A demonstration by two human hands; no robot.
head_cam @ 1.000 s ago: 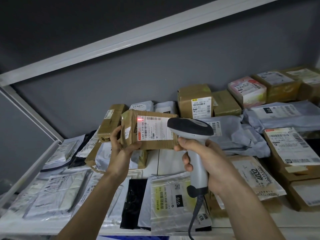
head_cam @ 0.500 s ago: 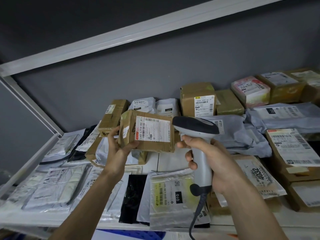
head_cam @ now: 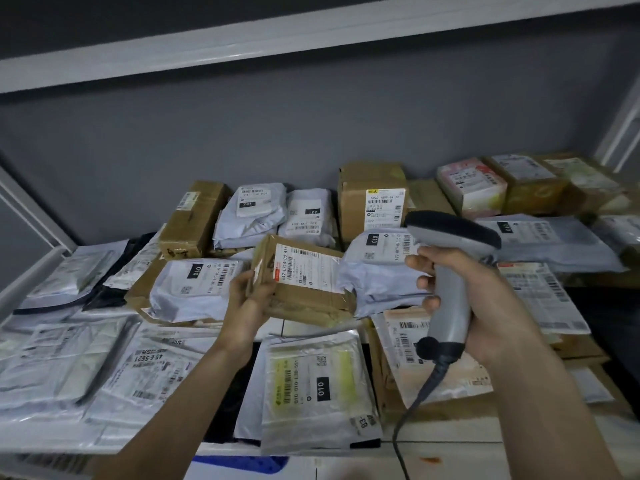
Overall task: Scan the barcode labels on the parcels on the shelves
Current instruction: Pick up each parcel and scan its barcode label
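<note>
My left hand [head_cam: 250, 299] grips the left end of a small brown cardboard parcel [head_cam: 308, 296] with a white barcode label [head_cam: 304, 268] facing up. The parcel is tilted low over the shelf, among the other parcels. My right hand [head_cam: 467, 296] holds a grey handheld barcode scanner [head_cam: 450, 268] by its handle, to the right of the parcel. The scanner's black-topped head points left and its cable [head_cam: 412, 410] hangs down. No red scan light shows on the label.
The white shelf [head_cam: 450, 441] is crowded with grey poly mailers [head_cam: 197, 289] and flat clear bags [head_cam: 311, 386] in front. Brown cartons [head_cam: 370, 199] stand along the grey back wall. A white shelf beam [head_cam: 242, 39] runs overhead and a white frame post [head_cam: 31, 209] stands at left.
The red scan light seen on the label a second ago is gone. My left hand has lowered the brown parcel toward the shelf, and the scanner has drawn away to the right.
</note>
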